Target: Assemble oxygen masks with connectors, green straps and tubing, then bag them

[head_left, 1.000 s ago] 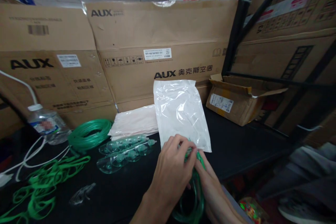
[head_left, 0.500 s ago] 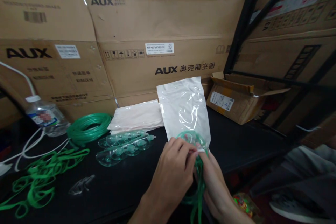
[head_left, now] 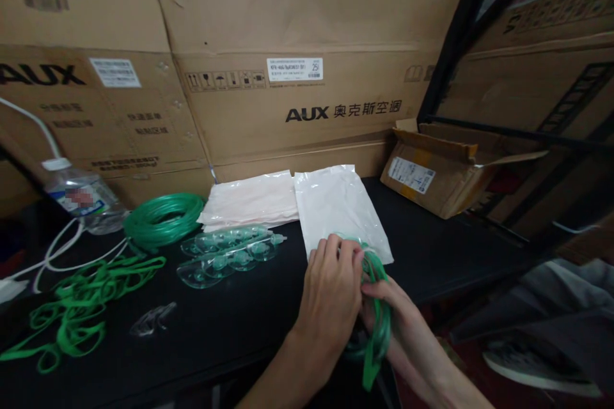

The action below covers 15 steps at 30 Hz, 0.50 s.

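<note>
My left hand point(head_left: 330, 287) is closed, its fingertips pinched at the top of a looped bundle of green tubing point(head_left: 382, 326). From the right, my right hand point(head_left: 398, 307) wraps around the same bundle, thumb on top. A flat green strap point(head_left: 370, 367) hangs from the lower end. Clear green plastic shows behind the left fingers, mostly hidden. Just beyond my hands a white plastic bag point(head_left: 338, 201) lies on the black table point(head_left: 259, 332); its near edge is partly covered by the left hand and tubing.
Left of the bag are a stack of white bags point(head_left: 249, 198), clear green masks point(head_left: 230, 259), a green tubing coil point(head_left: 163, 220), green straps point(head_left: 81, 307), small clear pieces point(head_left: 153, 319) and a bottle point(head_left: 84, 198). An open carton point(head_left: 432, 169) stands right, against shelving.
The white bag has tipped from raised to lying flatter on the table. The tubing bundle now shows more at the right of my left hand. The camera view has tilted down.
</note>
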### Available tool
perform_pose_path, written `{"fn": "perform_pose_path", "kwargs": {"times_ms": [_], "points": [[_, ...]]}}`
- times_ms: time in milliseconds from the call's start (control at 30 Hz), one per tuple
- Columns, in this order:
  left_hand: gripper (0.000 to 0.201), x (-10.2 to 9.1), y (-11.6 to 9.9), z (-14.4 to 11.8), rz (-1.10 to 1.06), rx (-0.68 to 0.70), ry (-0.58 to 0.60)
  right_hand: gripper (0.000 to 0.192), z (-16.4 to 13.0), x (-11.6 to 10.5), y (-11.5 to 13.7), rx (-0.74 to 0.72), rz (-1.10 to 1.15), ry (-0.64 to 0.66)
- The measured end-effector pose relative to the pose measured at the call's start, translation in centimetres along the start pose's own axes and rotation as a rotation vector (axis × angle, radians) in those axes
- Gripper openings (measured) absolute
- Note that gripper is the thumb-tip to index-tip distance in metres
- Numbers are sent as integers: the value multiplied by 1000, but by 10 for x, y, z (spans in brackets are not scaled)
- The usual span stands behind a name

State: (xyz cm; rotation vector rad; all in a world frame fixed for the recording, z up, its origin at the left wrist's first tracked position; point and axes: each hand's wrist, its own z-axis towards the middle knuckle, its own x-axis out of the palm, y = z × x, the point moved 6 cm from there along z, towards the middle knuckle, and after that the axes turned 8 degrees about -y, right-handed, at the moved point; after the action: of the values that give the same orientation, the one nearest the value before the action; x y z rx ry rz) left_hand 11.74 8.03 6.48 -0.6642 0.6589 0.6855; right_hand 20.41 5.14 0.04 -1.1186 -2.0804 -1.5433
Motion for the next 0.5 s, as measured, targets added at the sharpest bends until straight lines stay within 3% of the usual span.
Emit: {"fn": "perform_pose_path", "kwargs": {"times_ms": [200,400,500], "points": [[13,-5,1,4,-40,226,110,40,3,0,-4,-177,-132,-3],[13,-14,0,-1,-64,201,90,45,2,-4,-2,-395,-279,-155],[14,-20,-6,-3,-25,244,128,46,3,-4,-5,-427,-301,-170]]}}
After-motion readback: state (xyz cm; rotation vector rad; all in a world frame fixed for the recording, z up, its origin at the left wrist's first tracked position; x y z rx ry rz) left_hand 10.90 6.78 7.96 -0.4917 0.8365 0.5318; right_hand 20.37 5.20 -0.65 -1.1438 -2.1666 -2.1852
